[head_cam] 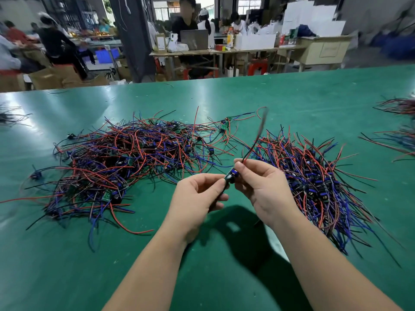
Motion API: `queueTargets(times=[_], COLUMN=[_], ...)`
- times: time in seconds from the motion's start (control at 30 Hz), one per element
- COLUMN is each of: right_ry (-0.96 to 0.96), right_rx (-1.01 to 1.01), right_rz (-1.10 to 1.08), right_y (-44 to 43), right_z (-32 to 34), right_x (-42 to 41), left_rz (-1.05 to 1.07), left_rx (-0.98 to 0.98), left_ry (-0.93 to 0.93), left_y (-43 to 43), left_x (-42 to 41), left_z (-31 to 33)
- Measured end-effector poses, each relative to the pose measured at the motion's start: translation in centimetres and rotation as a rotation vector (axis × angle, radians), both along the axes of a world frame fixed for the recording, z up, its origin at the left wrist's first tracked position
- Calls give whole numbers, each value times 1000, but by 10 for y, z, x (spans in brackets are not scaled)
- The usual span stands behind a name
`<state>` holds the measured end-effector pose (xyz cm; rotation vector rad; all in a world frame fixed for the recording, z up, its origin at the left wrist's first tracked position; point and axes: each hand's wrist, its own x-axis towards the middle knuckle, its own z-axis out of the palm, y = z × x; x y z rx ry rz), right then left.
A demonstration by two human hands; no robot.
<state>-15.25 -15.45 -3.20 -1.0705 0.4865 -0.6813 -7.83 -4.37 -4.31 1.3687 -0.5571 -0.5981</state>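
The green table [67, 265] fills most of what I see from here and carries everything I am working with. On its left lies the biggest mass, a loose heap [125, 158] of red, blue and black wires with small boards tangled through it, strands trailing out in every direction. To the right sits a tidier heap [314, 180], smaller, its wires fanned more or less one way with the dark blue parts gathered along the middle. Thin bundles [397, 135] lie at the far right edge, well apart from both.

Between the two heaps, above bare table, I have both hands raised and close together. The left hand [195, 203] pinches the lower end of the module [231, 176] between thumb and fingertips, its other fingers curled under. The right hand [265, 187] grips the leads [256, 140] just above the module, thumb against forefinger. The module is small, dark with a blue part, held off the table between my fingertips. Its red and black leads rise from the right hand's pinch, blurred at the top.
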Motion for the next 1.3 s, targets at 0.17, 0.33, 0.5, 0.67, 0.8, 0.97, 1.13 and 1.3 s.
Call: queueTargets(times=[0.17,0.33,0.5,0.67,0.8,0.97,1.13,1.3], right_ry=[-53,-90,-39,139,113,95,210,301], right_rx=[130,211,166,12,50,71,-118,-307], right_rz=[11,-38,12,147,53,-33,-150,-272], right_y=[-3,-8,-11,-6,-12,-27,-32,-34], right_z=[6,10,10,6,7,10,2,0], right_x=[-2,-1,-2,-3,-2,-8,-8,-12], left_rz=[-136,-259,-196,-131,-261,-520,-598,-578], left_rx=[-186,-251,-120,-68,74,240,386,511], left_ry=[466,610,420,312,271,203,128,30], left_y=[-3,-2,-1,-1,4,6,12,9], left_x=[-10,-18,-14,-13,-11,-16,-14,-18], left_z=[10,15,16,12,12,9,7,3])
